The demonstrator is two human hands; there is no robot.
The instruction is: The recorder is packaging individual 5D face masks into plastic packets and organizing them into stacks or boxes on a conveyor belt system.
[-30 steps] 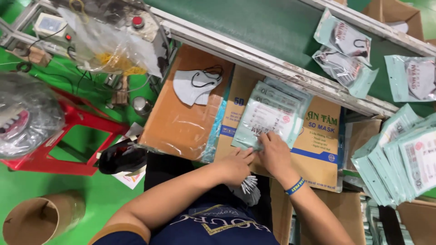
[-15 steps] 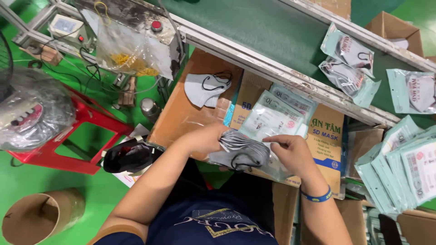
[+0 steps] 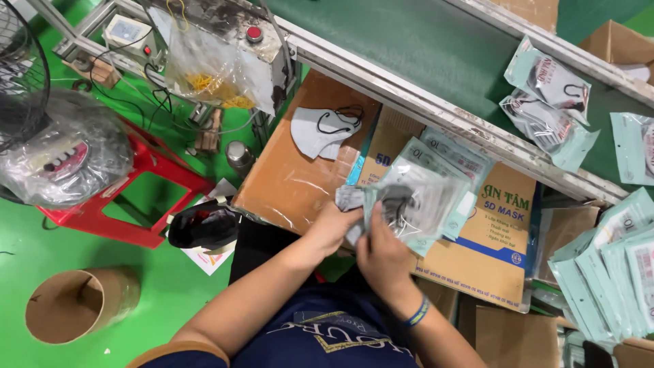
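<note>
Cardboard worktop (image 3: 293,184) below a green conveyor (image 3: 436,48); the steel rail (image 3: 436,112) bounds its far edge, and bare cardboard lies open to the left of the hands. A clear pouch (image 3: 426,204) is held above the stack of empty pouches (image 3: 453,160); a grey mask (image 3: 354,199) sits partly inside its mouth. Left hand (image 3: 334,228), fingers closed on the mask's outer end. Right hand (image 3: 383,255), fingers pinched on the pouch's near edge, wristband (image 3: 417,313) visible. Both forearms reach forward from the body. A spare mask (image 3: 323,131) lies apart on the worktop. Filled pouches (image 3: 548,102) rest on the conveyor. A cardboard tube (image 3: 78,303) stands on the green floor.
</note>
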